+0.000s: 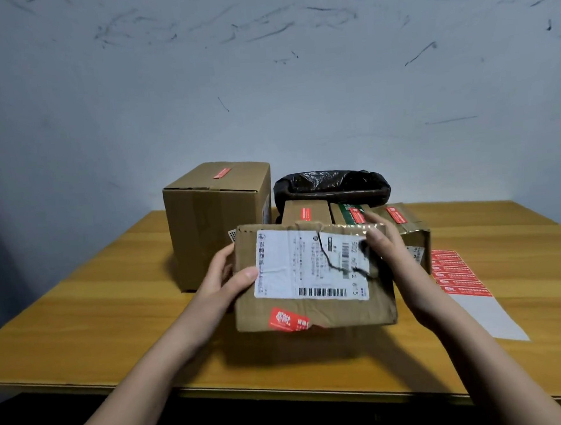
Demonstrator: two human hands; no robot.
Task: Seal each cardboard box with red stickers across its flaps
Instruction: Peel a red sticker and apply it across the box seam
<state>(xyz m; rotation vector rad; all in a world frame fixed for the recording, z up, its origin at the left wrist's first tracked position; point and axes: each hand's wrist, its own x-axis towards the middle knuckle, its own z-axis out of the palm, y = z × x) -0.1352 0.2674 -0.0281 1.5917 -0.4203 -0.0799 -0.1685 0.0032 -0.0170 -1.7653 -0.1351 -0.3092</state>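
Both hands, L [224, 279] & R [393, 257], grip box [310, 276] by sides, lifted over table [81, 325] centre, red sticker [288, 318] on near edge; judged: turning/checking box; next peel from sticker sheet [456, 274] nr right edge

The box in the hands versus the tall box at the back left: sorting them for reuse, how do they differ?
The held box is flat, battered, with a torn white shipping label on its face; the tall box is upright and clean-sided. The held box is gripped by the left hand and right hand; the tall box stands on the table. Both are brown cardboard with a red sticker.
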